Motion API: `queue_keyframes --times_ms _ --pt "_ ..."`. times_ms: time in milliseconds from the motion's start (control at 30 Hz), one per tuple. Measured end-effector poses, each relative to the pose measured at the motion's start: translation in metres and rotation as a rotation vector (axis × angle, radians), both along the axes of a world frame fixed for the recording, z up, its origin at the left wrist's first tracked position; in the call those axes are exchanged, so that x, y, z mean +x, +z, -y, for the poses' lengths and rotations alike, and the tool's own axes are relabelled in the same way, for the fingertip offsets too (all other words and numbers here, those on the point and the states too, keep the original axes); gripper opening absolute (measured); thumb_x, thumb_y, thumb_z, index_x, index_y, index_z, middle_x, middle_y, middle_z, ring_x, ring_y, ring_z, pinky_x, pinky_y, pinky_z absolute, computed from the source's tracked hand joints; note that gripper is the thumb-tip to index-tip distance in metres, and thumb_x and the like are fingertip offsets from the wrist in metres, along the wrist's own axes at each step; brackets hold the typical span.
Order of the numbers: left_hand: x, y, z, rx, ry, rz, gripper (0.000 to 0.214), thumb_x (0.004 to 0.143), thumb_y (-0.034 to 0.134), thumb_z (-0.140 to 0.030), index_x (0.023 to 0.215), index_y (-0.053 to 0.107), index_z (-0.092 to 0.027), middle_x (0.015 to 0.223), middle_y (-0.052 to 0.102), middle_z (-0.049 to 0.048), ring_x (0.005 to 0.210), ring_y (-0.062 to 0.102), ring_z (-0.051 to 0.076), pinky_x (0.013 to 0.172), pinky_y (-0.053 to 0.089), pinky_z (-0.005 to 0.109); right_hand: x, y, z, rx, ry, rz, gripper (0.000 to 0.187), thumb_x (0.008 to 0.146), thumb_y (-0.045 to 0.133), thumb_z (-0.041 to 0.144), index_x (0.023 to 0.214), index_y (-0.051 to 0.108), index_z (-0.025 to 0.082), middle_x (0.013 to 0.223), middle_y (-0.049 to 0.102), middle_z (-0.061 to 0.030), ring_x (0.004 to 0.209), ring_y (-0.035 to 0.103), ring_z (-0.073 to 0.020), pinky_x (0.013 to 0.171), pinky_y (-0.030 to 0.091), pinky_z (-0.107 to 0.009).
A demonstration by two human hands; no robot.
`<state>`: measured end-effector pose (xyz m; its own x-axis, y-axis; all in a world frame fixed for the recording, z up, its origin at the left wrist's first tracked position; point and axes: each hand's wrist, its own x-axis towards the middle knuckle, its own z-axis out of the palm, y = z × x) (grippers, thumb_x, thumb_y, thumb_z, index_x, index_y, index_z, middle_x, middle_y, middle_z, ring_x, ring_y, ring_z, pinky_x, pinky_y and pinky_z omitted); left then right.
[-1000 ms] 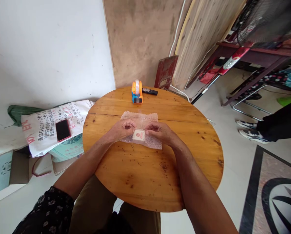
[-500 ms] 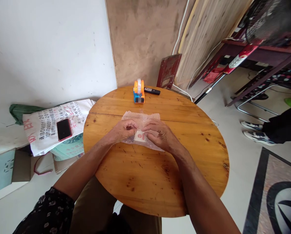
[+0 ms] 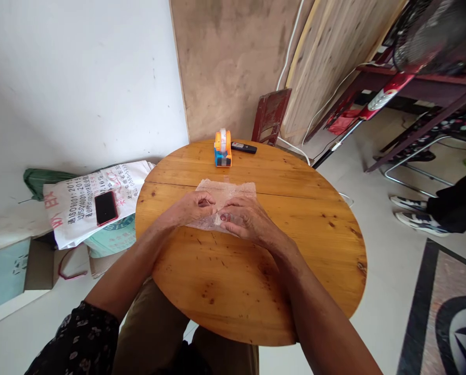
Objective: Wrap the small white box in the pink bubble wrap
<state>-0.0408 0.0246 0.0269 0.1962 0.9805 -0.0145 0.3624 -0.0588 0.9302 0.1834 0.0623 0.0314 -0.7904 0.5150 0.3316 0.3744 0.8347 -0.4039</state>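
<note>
A small, pale box (image 3: pixel 225 217) printed in red is seen at the near part of a sheet of clear bubble wrap (image 3: pixel 225 191), spread on a round wooden table (image 3: pixel 225 286). The box is partly hidden by the right hand (image 3: pixel 250 219), which is set over the right part of the wrap with thumb and fingers bent and parted, the red mark showing between them. The left hand (image 3: pixel 193 207) is placed at the wrap's left side, its fingers curled and its thumb close to the fingertips; whether the wrap is pinched by either hand cannot be told. Beyond the wrap, an orange and blue tape dispenser (image 3: pixel 223 148) is stood on the table, with a black remote control (image 3: pixel 243 148) laid just to its right. Well to the left of the wrap, a red-edged phone (image 3: pixel 106 208) is rested on a printed white sack (image 3: pixel 74 192).
</note>
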Motion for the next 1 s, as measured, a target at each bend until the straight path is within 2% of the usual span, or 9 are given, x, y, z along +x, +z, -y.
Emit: queue_keyframes --times_ms 133,233,333,433,600,700,867,1000 --pt "-0.007 0.004 0.001 -0.052 0.009 -0.132 0.023 0.071 0.063 -0.025 0.093 0.063 -0.018 0.06 0.052 -0.0063 0.05 0.042 0.01 0.05 0.032 0.022 0.0 0.002 0.001 -0.005 -0.001 0.01 0.019 0.084 0.072 0.03 0.101 0.075 0.022 0.108 0.071 -0.0091 0.102 0.062 -0.0268 0.092 0.043 -0.04" --pt "-0.007 0.002 0.004 -0.032 0.06 -0.329 0.022 0.071 0.06 -0.021 0.092 0.064 -0.018 0.061 0.054 -0.0047 0.051 0.045 0.012 0.051 0.031 0.023 -0.001 0.003 0.001 -0.002 -0.012 0.033 0.019 0.083 0.073 0.03 0.101 0.076 0.023 0.108 0.071 -0.0088 0.104 0.061 -0.0274 0.091 0.041 -0.04" --pt "-0.011 0.0 0.011 0.066 0.193 -0.5 0.027 0.069 0.068 -0.025 0.095 0.066 -0.017 0.072 0.061 -0.0001 0.063 0.054 0.015 0.057 0.036 0.025 -0.001 0.004 0.001 0.007 -0.013 0.058 0.02 0.083 0.073 0.029 0.102 0.076 0.023 0.108 0.07 -0.0088 0.104 0.061 -0.0277 0.091 0.04 -0.04" --pt "-0.019 -0.002 0.02 0.071 0.278 -0.522 0.038 0.069 0.073 -0.033 0.103 0.065 -0.017 0.075 0.065 0.0019 0.066 0.059 0.018 0.058 0.038 0.026 -0.001 0.004 0.002 0.007 -0.012 0.068 0.019 0.085 0.071 0.028 0.103 0.075 0.022 0.109 0.07 -0.0089 0.105 0.06 -0.0278 0.093 0.039 -0.041" --pt "-0.026 -0.004 0.025 -0.099 0.278 -0.332 0.042 0.068 0.077 -0.04 0.1 0.061 -0.017 0.063 0.061 -0.0024 0.046 0.052 0.014 0.043 0.032 0.025 -0.003 0.004 0.006 0.035 -0.013 0.071 0.032 0.087 0.067 0.026 0.119 0.071 0.022 0.109 0.068 -0.0097 0.103 0.058 -0.0267 0.093 0.038 -0.04" --pt "-0.02 -0.003 0.023 -0.274 0.282 -0.192 0.043 0.067 0.079 -0.038 0.098 0.059 -0.017 0.056 0.057 -0.0044 0.038 0.048 0.012 0.037 0.029 0.023 -0.006 0.006 0.011 0.069 -0.02 0.106 0.029 0.087 0.064 0.023 0.115 0.073 0.022 0.104 0.066 -0.0095 0.099 0.057 -0.0254 0.091 0.037 -0.04" --pt "-0.01 -0.004 0.018 -0.361 0.317 0.101 0.034 0.065 0.078 -0.031 0.089 0.061 -0.013 0.058 0.058 -0.0032 0.039 0.042 0.007 0.034 0.027 0.02 -0.01 0.012 0.017 0.107 -0.047 0.135 0.028 0.085 0.062 0.022 0.11 0.074 0.02 0.102 0.064 -0.0095 0.098 0.054 -0.0257 0.093 0.035 -0.04" --pt "-0.001 -0.002 0.02 -0.398 0.368 0.291 0.026 0.062 0.075 -0.027 0.078 0.061 -0.012 0.059 0.058 -0.0018 0.046 0.048 0.008 0.034 0.031 0.018 -0.011 0.015 0.018 0.119 -0.048 0.155 0.026 0.085 0.06 0.021 0.107 0.074 0.02 0.101 0.063 -0.0095 0.098 0.054 -0.0252 0.094 0.035 -0.04"
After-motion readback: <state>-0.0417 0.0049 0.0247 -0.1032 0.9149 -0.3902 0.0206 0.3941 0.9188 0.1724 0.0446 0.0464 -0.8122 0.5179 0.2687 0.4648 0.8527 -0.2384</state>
